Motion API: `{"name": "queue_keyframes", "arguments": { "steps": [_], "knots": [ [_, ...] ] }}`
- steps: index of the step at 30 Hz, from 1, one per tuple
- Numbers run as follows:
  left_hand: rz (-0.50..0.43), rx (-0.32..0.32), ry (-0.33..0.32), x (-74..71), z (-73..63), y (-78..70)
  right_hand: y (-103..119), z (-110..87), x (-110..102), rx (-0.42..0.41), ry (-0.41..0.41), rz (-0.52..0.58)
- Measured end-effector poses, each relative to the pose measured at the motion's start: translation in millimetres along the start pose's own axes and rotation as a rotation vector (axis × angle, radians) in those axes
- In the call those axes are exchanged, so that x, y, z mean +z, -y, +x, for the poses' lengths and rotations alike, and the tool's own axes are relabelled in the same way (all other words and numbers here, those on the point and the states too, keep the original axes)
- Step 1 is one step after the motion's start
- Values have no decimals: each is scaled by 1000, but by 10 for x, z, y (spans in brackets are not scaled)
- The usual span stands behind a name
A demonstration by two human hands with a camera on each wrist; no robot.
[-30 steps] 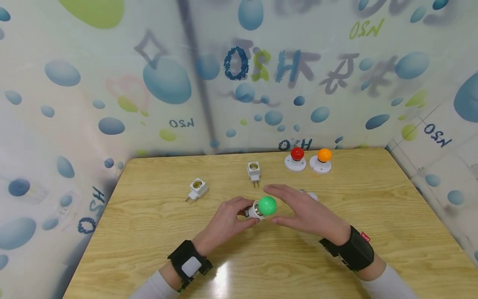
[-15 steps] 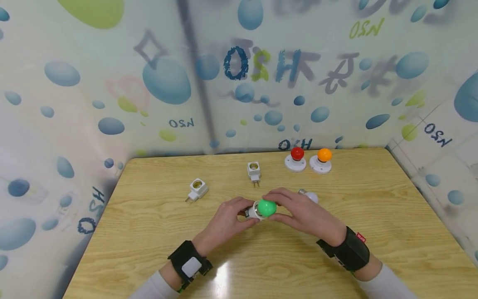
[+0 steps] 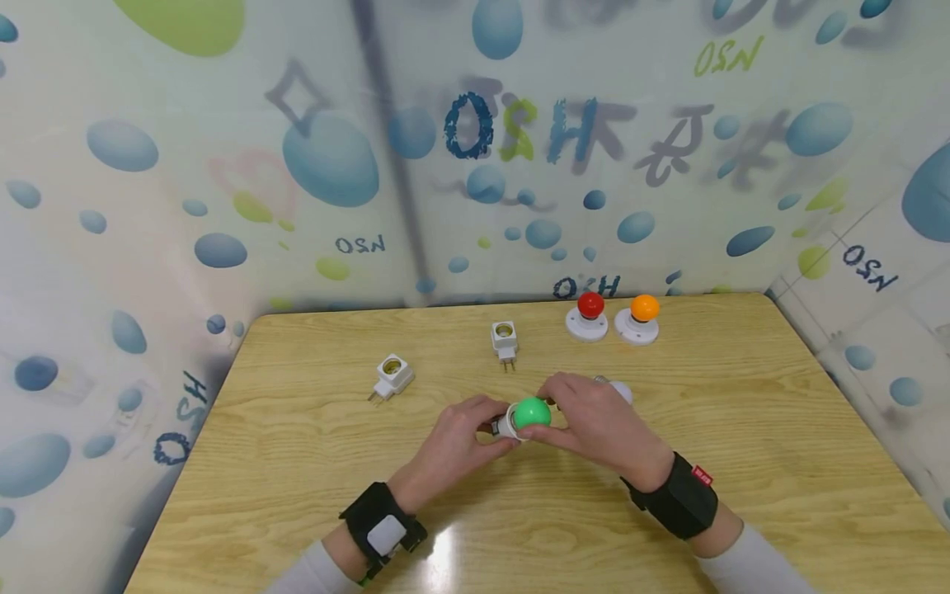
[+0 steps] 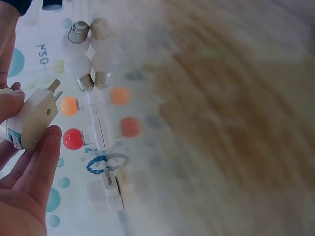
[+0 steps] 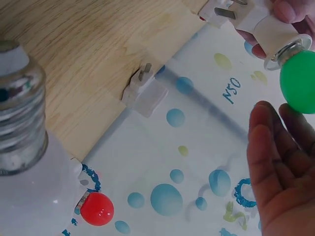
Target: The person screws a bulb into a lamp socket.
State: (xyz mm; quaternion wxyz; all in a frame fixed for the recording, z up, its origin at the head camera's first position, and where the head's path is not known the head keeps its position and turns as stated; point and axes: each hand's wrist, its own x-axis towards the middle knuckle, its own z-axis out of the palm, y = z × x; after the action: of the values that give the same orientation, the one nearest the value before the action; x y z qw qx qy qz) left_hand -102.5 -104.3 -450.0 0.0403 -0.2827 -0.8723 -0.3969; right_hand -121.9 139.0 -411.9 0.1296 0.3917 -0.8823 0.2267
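Note:
My left hand (image 3: pixel 463 437) grips a white plug-in lamp socket (image 4: pixel 32 118) between thumb and fingers, its two flat prongs showing in the left wrist view. A green light bulb (image 3: pixel 532 410) sits at the socket's mouth, with some of its metal screw base visible in the right wrist view. My right hand (image 3: pixel 594 417) pinches the green globe, thumb on the near side and fingers behind. In the right wrist view the fingertips (image 5: pixel 266 110) meet the globe's underside.
Two more plug-in sockets, one left (image 3: pixel 393 375) and one mid-back (image 3: pixel 504 338), lie on the wooden table (image 3: pixel 312 462). Red (image 3: pixel 590 305) and orange (image 3: pixel 645 308) bulbs stand in round white bases at the back. A white bulb (image 3: pixel 622 391) lies partly behind my right hand.
My right hand, spread beside the green bulb earlier, has moved left and its thumb and fingers have closed on the globe. The left hand keeps its grip on the socket, nearly still.

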Motion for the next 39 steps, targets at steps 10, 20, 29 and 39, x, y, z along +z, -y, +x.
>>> {"name": "queue_keyframes", "arguments": {
  "steps": [10, 20, 29, 39],
  "knots": [
    [-75, -45, 36, -35, 3, 59, -37, 28, -164, -45, 219, 189],
    [-57, -57, 65, -47, 9, 58, -37, 33, -155, -158, 260, 231],
    [-84, -72, 52, -19, 3, 35, -2, 1, -79, -58, 158, 165],
    [-61, -102, 65, -10, 15, 2, 30, -11, 38, 44, 58, 37]
  ]
}}
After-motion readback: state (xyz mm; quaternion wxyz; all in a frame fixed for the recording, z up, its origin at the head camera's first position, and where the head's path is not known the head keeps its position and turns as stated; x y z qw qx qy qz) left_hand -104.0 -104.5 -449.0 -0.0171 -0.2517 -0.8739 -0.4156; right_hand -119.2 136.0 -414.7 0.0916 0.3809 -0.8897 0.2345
